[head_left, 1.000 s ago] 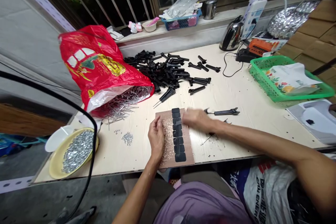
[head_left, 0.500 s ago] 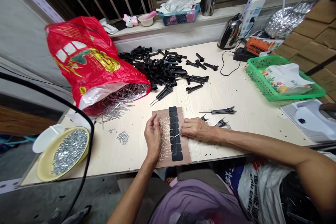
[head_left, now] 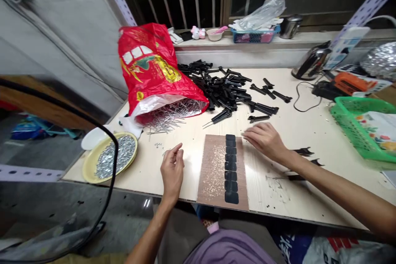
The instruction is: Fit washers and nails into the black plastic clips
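The brown board [head_left: 216, 169] lies at the table's [head_left: 309, 132] near edge, right in front of the person, its long axis running from six to twelve o'clock; a column of black pads [head_left: 230, 168] runs down its right half, and pale small bits [head_left: 215, 169] are strewn on its left half. The right hand [head_left: 262, 139] rests at the board's two o'clock corner, fingers loosely spread and flat, pinching nothing visible; it is the nearer hand, its fingertips just beside the top pads. The left hand [head_left: 172, 169] sits at the board's nine o'clock, apart from it, thumb and forefinger near each other above a few loose screws [head_left: 161, 146]; whether they pinch anything I cannot tell. Farther out: the red bag [head_left: 151, 70] spilling pins at eleven o'clock, the black parts pile [head_left: 225, 86] at twelve, the yellow dish [head_left: 111, 159] of screws at nine. Half a second ago both hands were on the board, the right at the pads; now both have drawn off it.
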`<state>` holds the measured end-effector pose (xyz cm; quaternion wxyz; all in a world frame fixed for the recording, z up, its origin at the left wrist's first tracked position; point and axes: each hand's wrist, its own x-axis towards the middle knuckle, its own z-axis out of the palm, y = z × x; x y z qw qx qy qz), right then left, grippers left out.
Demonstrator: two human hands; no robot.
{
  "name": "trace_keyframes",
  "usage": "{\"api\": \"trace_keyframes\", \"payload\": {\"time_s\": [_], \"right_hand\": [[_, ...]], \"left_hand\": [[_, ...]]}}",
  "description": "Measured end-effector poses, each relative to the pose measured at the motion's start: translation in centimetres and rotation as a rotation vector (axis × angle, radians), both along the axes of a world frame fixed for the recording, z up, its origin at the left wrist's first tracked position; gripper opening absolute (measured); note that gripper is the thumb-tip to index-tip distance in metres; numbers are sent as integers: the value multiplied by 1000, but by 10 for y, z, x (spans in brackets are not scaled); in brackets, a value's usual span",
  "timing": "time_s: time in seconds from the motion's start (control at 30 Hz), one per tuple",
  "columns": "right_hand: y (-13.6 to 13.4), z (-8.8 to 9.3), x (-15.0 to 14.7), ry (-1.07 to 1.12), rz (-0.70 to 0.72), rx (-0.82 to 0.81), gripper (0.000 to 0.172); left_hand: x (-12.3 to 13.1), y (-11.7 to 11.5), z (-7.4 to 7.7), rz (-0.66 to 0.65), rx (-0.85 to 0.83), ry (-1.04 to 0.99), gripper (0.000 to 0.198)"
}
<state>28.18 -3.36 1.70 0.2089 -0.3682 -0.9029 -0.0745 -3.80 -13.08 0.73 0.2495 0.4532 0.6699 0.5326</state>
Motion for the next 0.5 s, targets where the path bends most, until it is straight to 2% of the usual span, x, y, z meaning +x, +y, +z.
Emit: {"api": "trace_keyframes", "payload": {"time_s": [0.1, 0.2, 0.33, 0.5], "right_hand": [[54, -6, -71, -83, 109, 24, 28], [94, -20, -117, -189, 172, -34, 27], [121, -33, -136, -295, 165, -127, 24], [125, -36, -141, -390, 147, -95, 22]], "left_hand": [[-46, 0, -9, 76, 2, 319, 30], [-83, -6, -22, 91, -16, 498, 31], [-106, -7, -34, 72, -35, 632, 33], [-111, 16, -31, 29, -122, 789, 33]]}}
